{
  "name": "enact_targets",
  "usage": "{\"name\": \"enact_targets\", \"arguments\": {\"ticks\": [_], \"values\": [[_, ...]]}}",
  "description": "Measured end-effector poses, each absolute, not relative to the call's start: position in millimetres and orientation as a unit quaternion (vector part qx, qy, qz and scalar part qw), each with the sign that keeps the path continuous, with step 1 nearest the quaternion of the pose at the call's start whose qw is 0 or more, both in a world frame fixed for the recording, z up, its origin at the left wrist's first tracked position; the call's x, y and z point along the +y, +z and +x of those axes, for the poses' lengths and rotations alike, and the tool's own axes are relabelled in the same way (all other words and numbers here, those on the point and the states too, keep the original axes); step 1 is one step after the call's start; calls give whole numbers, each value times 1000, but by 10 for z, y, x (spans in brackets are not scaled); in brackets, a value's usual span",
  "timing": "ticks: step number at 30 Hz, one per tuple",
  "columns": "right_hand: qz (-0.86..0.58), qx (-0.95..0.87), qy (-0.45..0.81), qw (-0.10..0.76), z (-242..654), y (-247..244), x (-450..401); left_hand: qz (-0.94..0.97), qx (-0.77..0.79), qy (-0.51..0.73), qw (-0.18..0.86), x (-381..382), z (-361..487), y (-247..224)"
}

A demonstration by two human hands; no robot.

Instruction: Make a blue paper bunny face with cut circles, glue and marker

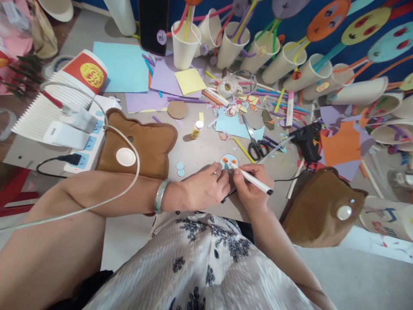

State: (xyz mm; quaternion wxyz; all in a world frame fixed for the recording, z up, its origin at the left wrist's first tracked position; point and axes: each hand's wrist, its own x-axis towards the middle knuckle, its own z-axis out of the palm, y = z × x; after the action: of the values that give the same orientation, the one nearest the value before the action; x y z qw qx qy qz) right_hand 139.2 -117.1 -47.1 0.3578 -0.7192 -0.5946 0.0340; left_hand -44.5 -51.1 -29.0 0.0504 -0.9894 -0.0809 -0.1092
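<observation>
A small light-blue paper disc (229, 158) with two orange eye spots lies on the table near its front edge. My left hand (206, 186) is bent over its lower left side, with the fingertips at the paper's edge; a dark pen cap shows below them. My right hand (254, 187) grips a white marker (256, 180), its tip touching or just above the disc between the eye spots. To the left lie two joined small blue circles (180, 168). A small yellow glue bottle (197, 129) stands behind my left hand.
Scissors (254, 140), a black glue gun (307, 141) and paper scraps lie behind and right. Brown cushions (137, 144) flank both sides. A power strip (88, 148) with a looping cable is at left. Paper cups (185, 45) with decorated paper faces line the back.
</observation>
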Motion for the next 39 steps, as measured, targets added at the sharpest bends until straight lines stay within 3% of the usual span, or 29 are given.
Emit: {"name": "enact_targets", "arguments": {"ticks": [14,23,39], "values": [[-705,-611,18,360,1395,-470,-1171,-989,-80,-114,54,-502,-447,-273],[-695,-528,15,487,1456,-604,-1216,-991,-80,-103,38,-493,-451,-266],[-705,-557,23,439,1442,-582,-1209,-991,-76,-105,22,-492,-439,-262]]}}
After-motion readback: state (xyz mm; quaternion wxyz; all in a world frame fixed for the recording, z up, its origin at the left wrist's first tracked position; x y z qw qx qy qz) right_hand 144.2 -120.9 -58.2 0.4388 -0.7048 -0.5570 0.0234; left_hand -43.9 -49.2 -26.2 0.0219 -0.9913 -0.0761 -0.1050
